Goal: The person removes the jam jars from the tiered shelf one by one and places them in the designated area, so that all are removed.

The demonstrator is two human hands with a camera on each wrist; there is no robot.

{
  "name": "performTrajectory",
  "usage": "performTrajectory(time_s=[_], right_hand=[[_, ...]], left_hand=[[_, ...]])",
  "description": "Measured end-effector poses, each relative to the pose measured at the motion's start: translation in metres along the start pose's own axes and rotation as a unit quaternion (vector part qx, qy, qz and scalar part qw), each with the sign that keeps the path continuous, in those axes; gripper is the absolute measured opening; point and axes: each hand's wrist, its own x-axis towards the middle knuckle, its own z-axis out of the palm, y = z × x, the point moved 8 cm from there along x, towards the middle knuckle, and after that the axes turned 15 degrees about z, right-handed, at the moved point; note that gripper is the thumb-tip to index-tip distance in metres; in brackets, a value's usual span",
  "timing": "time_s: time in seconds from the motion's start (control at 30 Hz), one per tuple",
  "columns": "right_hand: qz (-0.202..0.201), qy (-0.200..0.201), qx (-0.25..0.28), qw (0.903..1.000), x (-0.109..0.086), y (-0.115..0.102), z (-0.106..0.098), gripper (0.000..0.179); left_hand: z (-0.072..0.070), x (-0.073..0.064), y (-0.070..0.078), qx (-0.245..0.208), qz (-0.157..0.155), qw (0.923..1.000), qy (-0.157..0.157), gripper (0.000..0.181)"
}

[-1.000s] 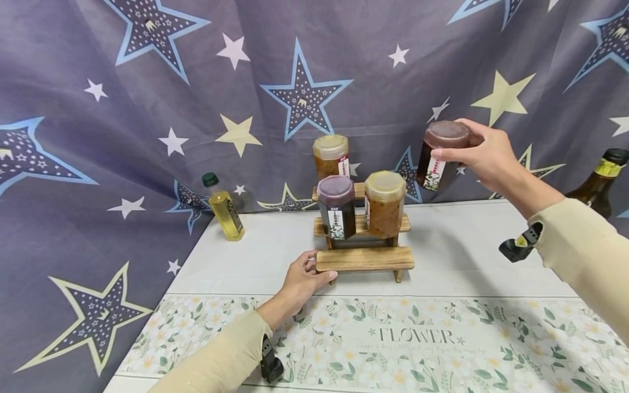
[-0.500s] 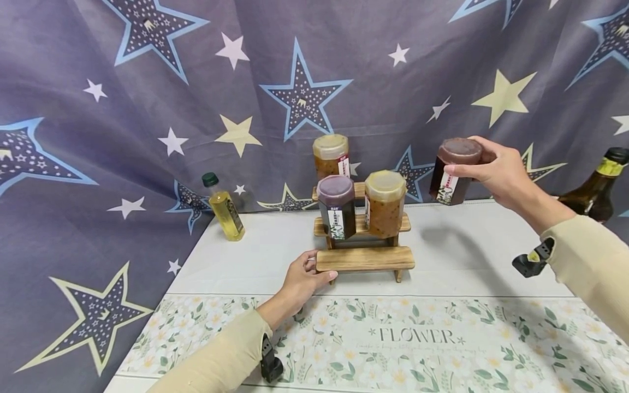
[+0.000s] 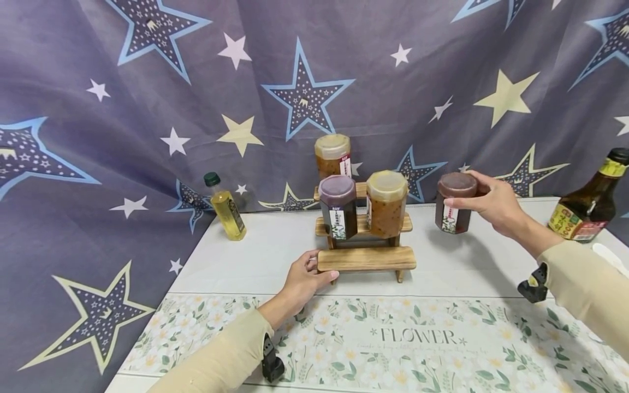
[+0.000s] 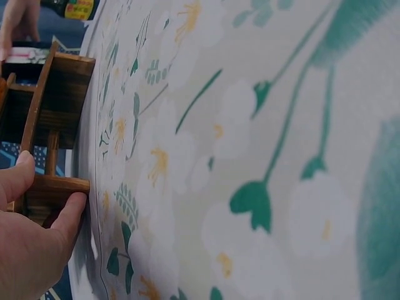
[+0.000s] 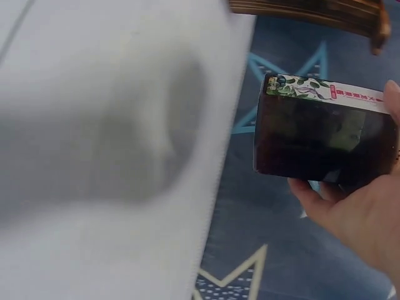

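My right hand [image 3: 493, 204] grips a dark red jam jar [image 3: 452, 215] by its upper part, thumb on the near side. The jar is upright with a label on its side. In the right wrist view the jar [image 5: 325, 134] hangs slightly above the white tabletop. My left hand [image 3: 301, 279] pinches the left end of the wooden tiered rack [image 3: 366, 258] at its lowest step; the left wrist view shows thumb and fingers around that end [image 4: 56, 184]. A purple-lidded jar [image 3: 338, 210] and an amber jar [image 3: 386, 207] stand on the middle step, another amber jar [image 3: 331, 155] on the top step.
An oil bottle [image 3: 227, 213] with a green cap stands at the left. A dark sauce bottle [image 3: 589, 202] stands right of my right hand, with a white object [image 3: 609, 256] partly behind the sleeve. A flowered cloth [image 3: 422, 349] covers the front; a starry curtain [image 3: 373, 109] hangs behind.
My right hand has lowered the dark jam jar towards the tabletop, after a short move to the right. My left hand stays on the rack.
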Motion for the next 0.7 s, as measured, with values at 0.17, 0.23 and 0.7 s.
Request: performTrajectory(time_s=[0.17, 0.23, 0.7], right_hand=[[0.008, -0.011, 0.000, 0.9999, 0.001, 0.017, 0.008, 0.078], [0.006, -0.010, 0.007, 0.9999, 0.001, 0.021, 0.010, 0.072], [0.003, -0.019, 0.047, 0.9987, 0.002, 0.039, 0.026, 0.064]], left_hand=[[-0.001, 0.000, 0.000, 0.003, -0.001, 1.0000, 0.002, 0.071], [0.000, 0.000, 0.000, 0.003, 0.000, 1.0000, 0.001, 0.071], [0.000, 0.001, -0.002, 0.002, -0.003, 1.0000, -0.003, 0.071]])
